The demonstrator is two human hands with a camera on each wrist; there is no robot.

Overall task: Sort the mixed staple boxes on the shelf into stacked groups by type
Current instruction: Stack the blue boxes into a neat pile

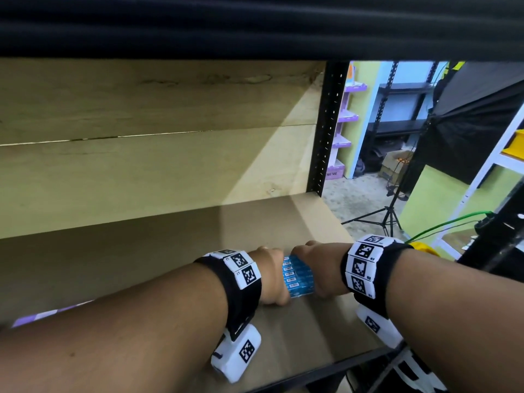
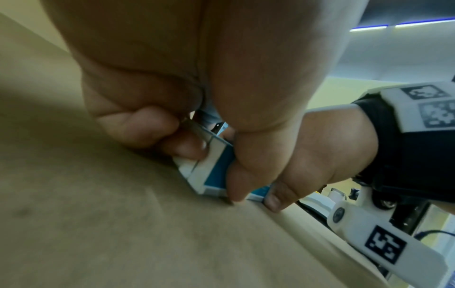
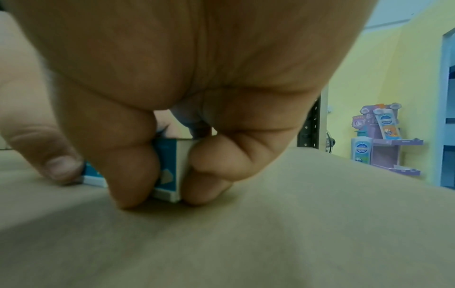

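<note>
A row of several blue-and-white staple boxes [image 1: 298,276] stands on the brown shelf board [image 1: 141,265], barcodes facing up. My left hand [image 1: 276,279] grips its left end and my right hand [image 1: 314,272] grips its right end, so the boxes are squeezed between them. In the left wrist view my left hand [image 2: 214,169] has curled fingers [image 2: 157,132] and a thumb on the boxes [image 2: 216,175], with the right hand [image 2: 307,155] opposite. In the right wrist view my right hand [image 3: 169,187] pinches the end box [image 3: 167,167]; the left thumb [image 3: 56,163] touches the far end.
The shelf's front edge [image 1: 340,361] runs just below my wrists. A black perforated upright [image 1: 329,129] marks the right end of the shelf. A purple strip [image 1: 51,313] shows at the lower left. Beyond the shelf stand a tripod [image 1: 388,219] and a purple display rack [image 1: 346,117].
</note>
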